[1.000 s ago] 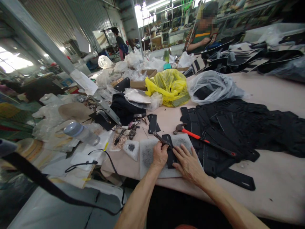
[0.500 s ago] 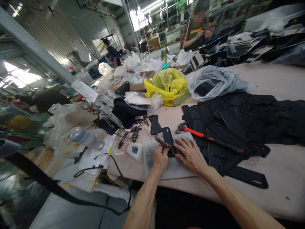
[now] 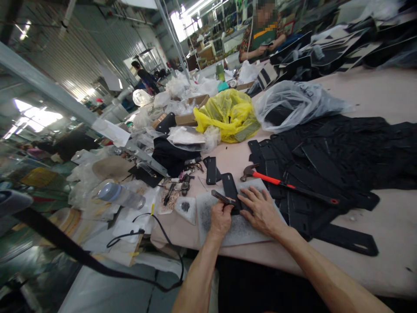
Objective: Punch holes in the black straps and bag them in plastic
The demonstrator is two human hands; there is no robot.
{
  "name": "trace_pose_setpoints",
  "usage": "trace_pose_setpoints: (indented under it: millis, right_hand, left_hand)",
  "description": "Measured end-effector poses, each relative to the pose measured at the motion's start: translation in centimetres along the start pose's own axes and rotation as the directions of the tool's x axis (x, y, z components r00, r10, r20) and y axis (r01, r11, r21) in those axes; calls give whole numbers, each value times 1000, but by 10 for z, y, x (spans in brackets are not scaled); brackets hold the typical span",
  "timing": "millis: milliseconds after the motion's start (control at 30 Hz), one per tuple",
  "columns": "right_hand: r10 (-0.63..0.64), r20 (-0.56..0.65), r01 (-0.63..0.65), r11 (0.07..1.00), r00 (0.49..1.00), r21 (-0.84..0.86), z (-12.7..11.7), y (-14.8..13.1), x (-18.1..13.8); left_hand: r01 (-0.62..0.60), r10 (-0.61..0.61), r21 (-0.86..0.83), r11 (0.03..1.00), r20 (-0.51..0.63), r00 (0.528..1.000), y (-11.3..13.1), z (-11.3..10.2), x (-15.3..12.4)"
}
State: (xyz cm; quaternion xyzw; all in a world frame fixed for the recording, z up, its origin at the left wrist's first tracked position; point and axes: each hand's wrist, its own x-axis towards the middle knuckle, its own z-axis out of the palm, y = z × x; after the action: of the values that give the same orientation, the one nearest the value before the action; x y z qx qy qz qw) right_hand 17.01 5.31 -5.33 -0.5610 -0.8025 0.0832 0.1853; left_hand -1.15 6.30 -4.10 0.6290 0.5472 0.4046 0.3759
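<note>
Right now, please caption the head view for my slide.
Left hand, its grip on a tool over a black strip; right hand on a slab.

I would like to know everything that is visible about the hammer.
The hammer has a dull, metal-looking claw head and a slim handle, orange-red near the head, then mostly black with small red marks. It lies beyond the pale slab, head leftward, its handle slanting across the pile of black pieces. Nobody is holding it.
</note>
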Motion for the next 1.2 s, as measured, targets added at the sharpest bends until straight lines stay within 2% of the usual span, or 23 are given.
trace_pose_setpoints:
  millis: [300, 433, 600, 700, 800, 900, 967, 1033, 1100, 1200]
  right_hand:
    - [6, -8, -6, 1000, 1000, 18, -3, -1, -1]
    - [2, -15, -1, 1000, 1000, 26, -2, 0, -2]
    - [-16, -3, 16, 999, 1000, 38, 0, 0, -1]
    - [-17, -22, 18, 997, 1000, 72, -10, 8, 2]
    - [90, -138, -86, 996, 986, 33, -36, 34, 6]
    - [255, -201, -291, 940, 946, -179, -65, 72, 3]
    - [345, -110, -362, 867, 932, -343, -78, 95, -1]
    - [386, 47, -335, 849, 921, -409, -82, 111, -6]
    - [363, 169, -277, 880, 916, -386, -79, 118, -9]
    - [290, 238, -203, 921, 927, -331, -71, 116, -8]
  left_hand:
    - [-102, 105, 136, 985, -13, 994, -1, 6, -1]
    - [-176, 172, 244, 954, 40, 984, -2, 9, -3]
    - [-199, 194, 260, 945, 48, 980, -2, 9, -3]
    - [-198, 190, 264, 944, 54, 980, -1, 9, -3]
    - [-197, 180, 299, 934, 85, 980, 0, 10, -3]
    - [-192, 166, 357, 914, 103, 981, 1, 10, -3]
    - [-199, 169, 375, 905, 113, 979, 2, 10, -3]
    - [-216, 182, 370, 904, 125, 975, 3, 10, -3]
    - [-226, 190, 361, 905, 133, 973, 3, 10, -3]
    - [-217, 186, 359, 908, 120, 975, 1, 10, -3]
